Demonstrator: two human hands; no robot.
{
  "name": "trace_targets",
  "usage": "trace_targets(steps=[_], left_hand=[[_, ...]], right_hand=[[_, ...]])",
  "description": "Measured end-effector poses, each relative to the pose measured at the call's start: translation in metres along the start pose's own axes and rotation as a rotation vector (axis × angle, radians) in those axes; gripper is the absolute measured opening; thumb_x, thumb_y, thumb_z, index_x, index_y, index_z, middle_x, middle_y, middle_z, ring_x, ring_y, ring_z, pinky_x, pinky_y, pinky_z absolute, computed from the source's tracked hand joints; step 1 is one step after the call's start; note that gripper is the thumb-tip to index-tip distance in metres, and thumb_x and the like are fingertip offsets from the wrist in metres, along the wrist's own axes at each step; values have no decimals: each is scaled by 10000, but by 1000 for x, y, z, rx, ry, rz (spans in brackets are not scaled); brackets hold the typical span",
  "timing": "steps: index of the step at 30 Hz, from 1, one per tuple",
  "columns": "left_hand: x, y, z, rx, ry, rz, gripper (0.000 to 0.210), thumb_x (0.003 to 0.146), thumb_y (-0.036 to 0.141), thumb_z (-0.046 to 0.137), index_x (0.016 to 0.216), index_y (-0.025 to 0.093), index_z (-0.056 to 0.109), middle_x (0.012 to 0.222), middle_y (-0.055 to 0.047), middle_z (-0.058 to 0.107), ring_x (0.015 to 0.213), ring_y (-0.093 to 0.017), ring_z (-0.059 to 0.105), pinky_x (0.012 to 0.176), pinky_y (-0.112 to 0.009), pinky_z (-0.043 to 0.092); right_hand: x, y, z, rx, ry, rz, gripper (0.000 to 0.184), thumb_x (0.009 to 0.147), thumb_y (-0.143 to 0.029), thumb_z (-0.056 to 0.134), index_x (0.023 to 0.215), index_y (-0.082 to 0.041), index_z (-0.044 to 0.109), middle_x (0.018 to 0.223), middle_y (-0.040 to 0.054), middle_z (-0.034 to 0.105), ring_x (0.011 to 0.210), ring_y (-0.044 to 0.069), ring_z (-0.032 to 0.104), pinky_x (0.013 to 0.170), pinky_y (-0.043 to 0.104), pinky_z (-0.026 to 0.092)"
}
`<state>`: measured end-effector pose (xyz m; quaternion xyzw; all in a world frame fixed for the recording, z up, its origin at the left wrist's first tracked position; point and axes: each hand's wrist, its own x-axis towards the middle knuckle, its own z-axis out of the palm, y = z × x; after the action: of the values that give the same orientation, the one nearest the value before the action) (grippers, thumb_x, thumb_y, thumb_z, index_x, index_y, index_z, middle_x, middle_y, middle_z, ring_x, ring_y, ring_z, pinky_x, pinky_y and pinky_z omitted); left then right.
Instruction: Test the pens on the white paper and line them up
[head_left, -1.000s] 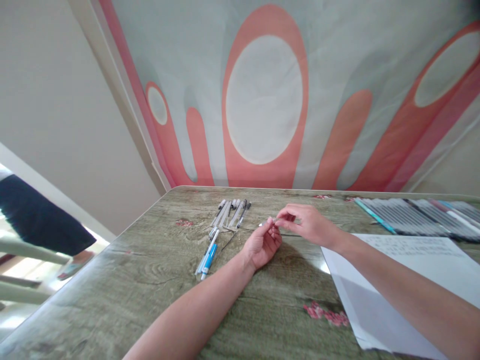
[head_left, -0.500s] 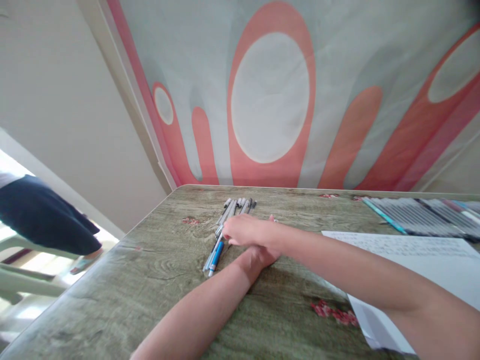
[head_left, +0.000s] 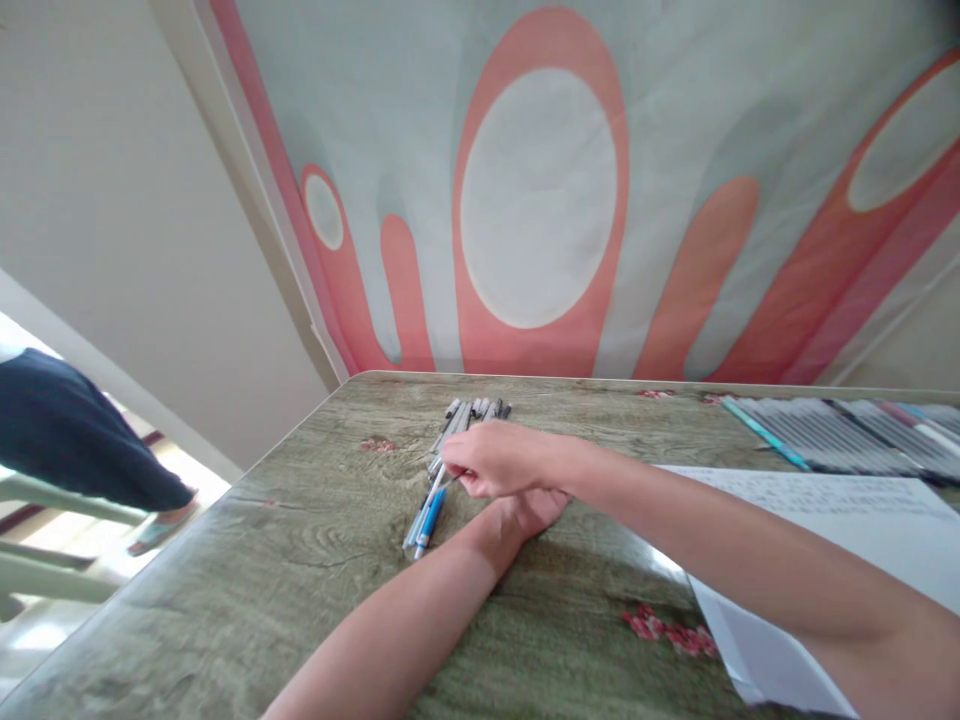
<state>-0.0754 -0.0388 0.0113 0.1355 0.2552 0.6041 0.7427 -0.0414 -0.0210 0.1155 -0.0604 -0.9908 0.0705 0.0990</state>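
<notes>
On the wood-patterned table, my right hand (head_left: 491, 457) reaches across over my left wrist, its fingers curled and closed beside a bundle of pens (head_left: 459, 420). What the fingertips pinch, if anything, is too small to make out. Below it my left hand (head_left: 538, 512) rests on the tabletop, palm partly showing and fingers mostly hidden behind the right forearm. Nearer me, just left of the right hand, a blue pen (head_left: 430, 520) lies beside several slim pale pens.
A written sheet of paper (head_left: 825, 500) lies under the right forearm. Behind it is a long row of pens (head_left: 855, 435), with a turquoise one at its left end. A patterned wall backs the table (head_left: 315, 520). A person in dark clothing (head_left: 75, 430) is at the far left.
My right hand has shifted slightly, its fingers now curled more tightly by the pens. My left hand shows a little more of its palm. The person at the left has moved slightly.
</notes>
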Motion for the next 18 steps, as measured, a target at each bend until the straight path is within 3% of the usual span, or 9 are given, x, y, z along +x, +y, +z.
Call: trace_targets(steps=[3,5,9,12,15,18], left_hand=[[4,2,4,-83,-34,-110,121,788,250,508,747,159,576,678,-17,556,624,-121,531,576,-244,410],[6,5,5,-152,-77,-211,160,786,257,522,680,140,549,656,-16,547,568,-93,500,554,-224,392],[5,9,5,-226,-153,-275,252,817,316,490,654,129,534,713,-38,574,584,-87,507,597,-232,402],[4,10,5,-231,-162,-294,271,832,323,465,655,129,532,704,-34,579,578,-90,511,606,-241,404],[4,11,6,-227,-134,-302,282,841,322,452,646,131,525,641,-19,567,569,-99,519,611,-248,405],[4,11,9,-212,-96,-286,291,846,324,441,643,133,525,598,-10,550,553,-104,519,617,-256,409]], right_hand=[[-35,18,-17,314,408,77,180,731,-82,505,897,-151,513,795,9,587,697,95,549,654,223,455],[-62,27,-17,466,579,149,200,768,-106,470,961,-154,491,832,20,586,692,92,570,650,227,472],[-104,34,3,393,851,307,120,814,-183,473,909,-162,545,866,52,598,733,127,601,695,276,488],[-118,29,20,229,885,269,130,801,-167,509,914,-174,573,857,58,621,819,153,599,754,300,483],[-122,25,34,113,843,142,168,797,-142,518,952,-185,569,893,65,638,862,157,593,766,304,487],[-122,24,42,46,822,111,170,798,-134,522,952,-187,572,907,65,647,863,154,597,758,301,492]])
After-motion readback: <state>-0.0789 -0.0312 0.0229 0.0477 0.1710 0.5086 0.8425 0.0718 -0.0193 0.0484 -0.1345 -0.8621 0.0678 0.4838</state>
